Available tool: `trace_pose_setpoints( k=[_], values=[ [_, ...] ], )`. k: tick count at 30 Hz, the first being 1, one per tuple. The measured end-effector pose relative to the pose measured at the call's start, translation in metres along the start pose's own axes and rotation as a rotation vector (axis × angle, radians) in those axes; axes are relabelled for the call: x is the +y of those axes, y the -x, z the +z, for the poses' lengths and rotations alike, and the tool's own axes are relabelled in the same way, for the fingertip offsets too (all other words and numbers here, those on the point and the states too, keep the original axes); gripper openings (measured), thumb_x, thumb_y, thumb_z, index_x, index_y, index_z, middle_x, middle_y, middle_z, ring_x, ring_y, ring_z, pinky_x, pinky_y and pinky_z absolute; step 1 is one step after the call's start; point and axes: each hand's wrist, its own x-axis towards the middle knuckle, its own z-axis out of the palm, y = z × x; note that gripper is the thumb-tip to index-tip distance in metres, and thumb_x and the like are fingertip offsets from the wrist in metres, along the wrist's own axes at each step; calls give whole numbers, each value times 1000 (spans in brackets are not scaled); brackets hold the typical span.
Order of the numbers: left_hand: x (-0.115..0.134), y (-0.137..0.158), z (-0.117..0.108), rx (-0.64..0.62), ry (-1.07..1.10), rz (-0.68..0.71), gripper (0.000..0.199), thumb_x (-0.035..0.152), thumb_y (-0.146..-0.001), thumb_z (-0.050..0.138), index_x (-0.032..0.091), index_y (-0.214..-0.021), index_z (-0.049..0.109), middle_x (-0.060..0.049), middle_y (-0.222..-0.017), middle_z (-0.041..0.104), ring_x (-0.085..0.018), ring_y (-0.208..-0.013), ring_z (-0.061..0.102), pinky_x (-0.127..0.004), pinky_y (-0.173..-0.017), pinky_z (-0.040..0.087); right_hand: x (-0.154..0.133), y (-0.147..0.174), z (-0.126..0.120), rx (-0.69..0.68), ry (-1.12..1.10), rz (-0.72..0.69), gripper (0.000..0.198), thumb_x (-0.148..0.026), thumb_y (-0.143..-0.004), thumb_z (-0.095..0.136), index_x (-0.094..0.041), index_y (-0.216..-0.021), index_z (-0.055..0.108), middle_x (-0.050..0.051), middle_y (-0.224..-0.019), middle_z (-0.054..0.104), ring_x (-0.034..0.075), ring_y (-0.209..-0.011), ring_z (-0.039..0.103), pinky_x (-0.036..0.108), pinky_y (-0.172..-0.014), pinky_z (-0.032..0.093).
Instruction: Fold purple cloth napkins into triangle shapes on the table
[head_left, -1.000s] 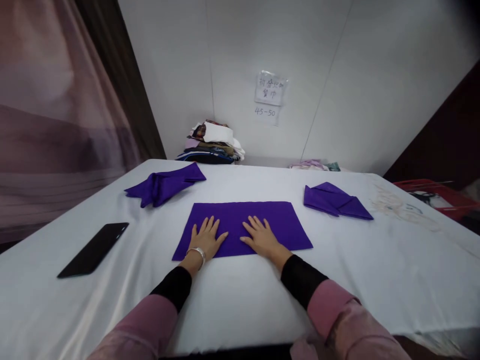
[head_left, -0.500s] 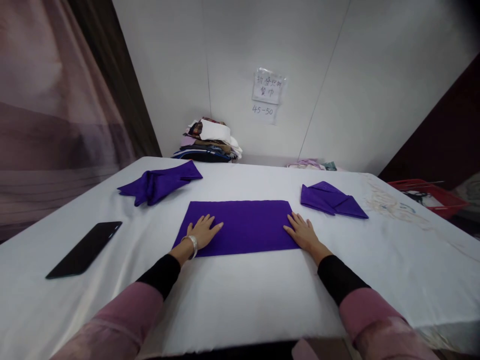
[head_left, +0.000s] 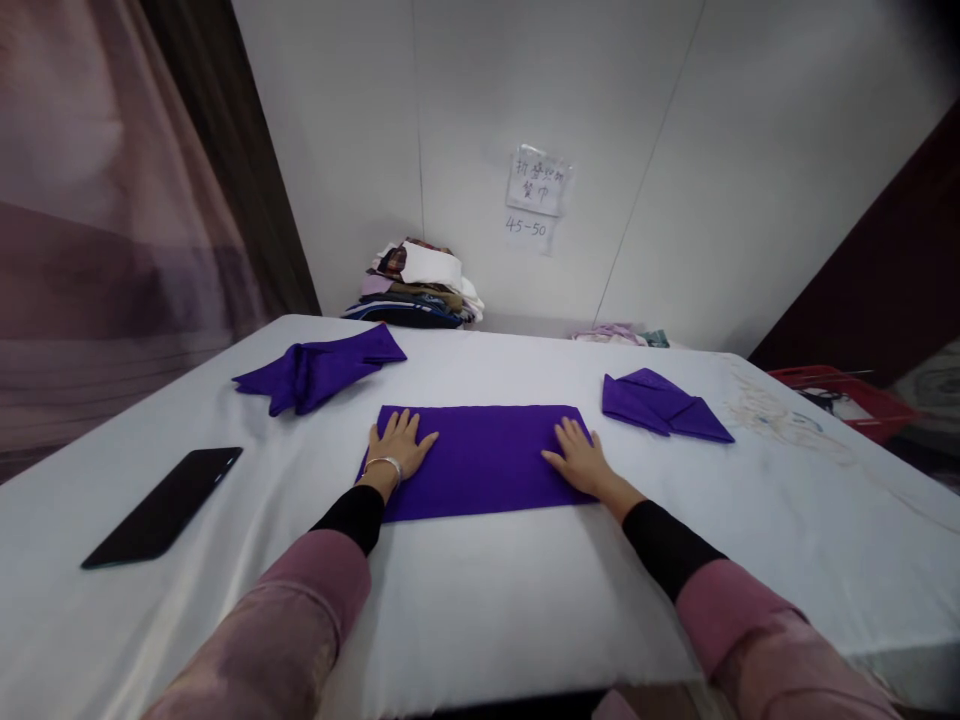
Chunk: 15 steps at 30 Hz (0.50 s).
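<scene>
A purple cloth [head_left: 484,455], folded into a flat rectangle, lies on the white table [head_left: 487,590] in front of me. My left hand [head_left: 396,445] rests flat on its left end, fingers spread, a silver bracelet on the wrist. My right hand [head_left: 576,458] presses flat on its right end. Neither hand grips anything.
A loosely bunched purple cloth [head_left: 319,368] lies at the back left, a folded purple cloth [head_left: 660,405] at the back right. A black phone [head_left: 161,505] sits at the left. A pile of clothes [head_left: 420,285] is against the wall, a red basket [head_left: 847,400] beyond the right edge.
My hands slid apart from the middle of the cloth out to its two ends, and have now moved slightly inward and further up the cloth.
</scene>
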Motion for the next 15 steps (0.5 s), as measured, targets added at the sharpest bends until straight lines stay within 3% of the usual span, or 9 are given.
trace_pose_setpoints(
  k=[5,8,11,15],
  values=[
    [2,-1,0,2,-28,-7,73,59,-84,18,15,-141,26,-8,-150,18,-27,-138,10,-54,-108,12,-108,-31,8,-15,-156,-390,77,-64,-86,17,-12,-142,22,13,-149,16,24,-138,8,48,-109,3],
    [1,-2,1,5,-41,-13,72,59,-84,19,16,-141,26,-7,-150,19,-27,-138,11,-53,-108,13,-142,-49,19,-31,-193,-500,76,-64,-86,17,-12,-141,24,13,-148,20,24,-137,11,48,-109,4],
    [0,-2,2,10,-41,-11,72,59,-84,19,16,-141,26,-7,-150,19,-27,-138,11,-53,-108,13,-124,-63,21,-18,-184,-475,74,-64,-86,18,-15,-141,25,11,-149,20,24,-137,11,48,-109,5],
    [0,-2,1,14,-29,-6,72,59,-84,18,16,-141,26,-7,-150,19,-27,-138,10,-53,-108,13,-45,-75,13,-14,-123,-178,74,-63,-87,18,-14,-142,21,9,-150,16,24,-138,8,47,-108,5]
  ],
)
